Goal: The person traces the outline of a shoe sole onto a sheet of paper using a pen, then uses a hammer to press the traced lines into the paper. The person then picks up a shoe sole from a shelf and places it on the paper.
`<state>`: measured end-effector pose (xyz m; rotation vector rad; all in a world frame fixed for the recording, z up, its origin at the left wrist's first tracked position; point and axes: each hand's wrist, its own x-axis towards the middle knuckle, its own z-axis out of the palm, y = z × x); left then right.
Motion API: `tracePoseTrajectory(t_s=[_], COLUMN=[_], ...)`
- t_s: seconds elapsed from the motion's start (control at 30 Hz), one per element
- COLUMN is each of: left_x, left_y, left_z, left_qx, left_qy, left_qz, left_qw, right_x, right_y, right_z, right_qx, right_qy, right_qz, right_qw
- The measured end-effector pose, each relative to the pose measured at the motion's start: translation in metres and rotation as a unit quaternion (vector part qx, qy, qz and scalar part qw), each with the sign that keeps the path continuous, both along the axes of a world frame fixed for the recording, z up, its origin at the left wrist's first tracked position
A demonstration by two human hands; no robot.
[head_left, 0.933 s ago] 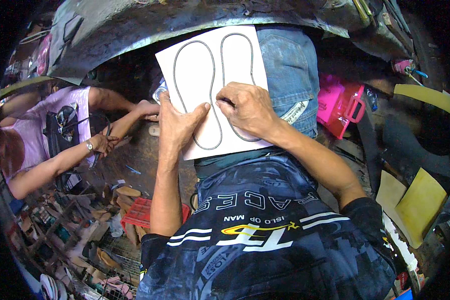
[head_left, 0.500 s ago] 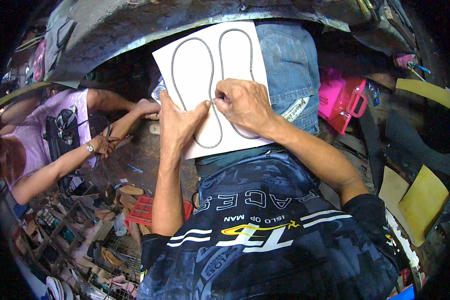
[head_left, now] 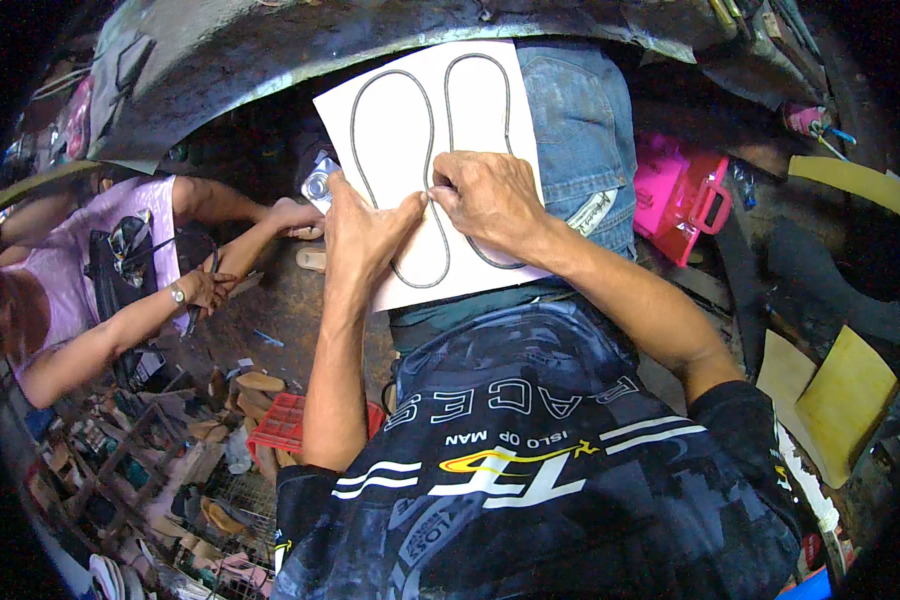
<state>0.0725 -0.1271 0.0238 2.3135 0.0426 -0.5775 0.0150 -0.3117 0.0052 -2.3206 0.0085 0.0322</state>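
Note:
Across my lap lies a white sheet bearing two sole-shaped outlines in thin dark cord. The left cord outline is a full loop, partly covered by my hands. The right cord outline runs beneath my right hand. My left hand grips the sheet's left edge, its thumb pressing on top beside the inner line of the left outline; its other fingers are mostly hidden. My right hand is curled, thumb and forefinger pinched on the cord at that same inner line. The two thumbs nearly meet.
Another person sits at the left, hands near a knee. A red plastic crate stands among shoe parts and scraps at lower left. On the right are a pink bag and yellow sheets. A dark bench edge spans the top.
The sheet and both hands have shifted slightly right and up in the view. My left thumb tip has come closer to my right fingertips at the inner cord line.

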Motion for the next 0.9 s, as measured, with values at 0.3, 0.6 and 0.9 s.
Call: tracePoseTrajectory(t_s=[0.3,0.6,0.9], left_x=[-0.008,-0.004,0.000], left_y=[0.007,0.002,0.024], left_z=[-0.007,0.001,-0.026], left_qx=[-0.079,-0.004,-0.104], left_qy=[-0.026,0.002,-0.002], left_qz=[0.011,0.010,-0.007], left_qw=[0.996,1.000,0.995], right_x=[-0.006,-0.003,-0.003], right_y=[-0.006,-0.001,-0.007], right_z=[0.001,0.002,0.004], right_qx=[0.009,-0.024,0.023], right_qy=[0.020,0.026,0.069], right_qz=[0.019,0.016,0.021], right_qw=[1.000,0.999,0.997])
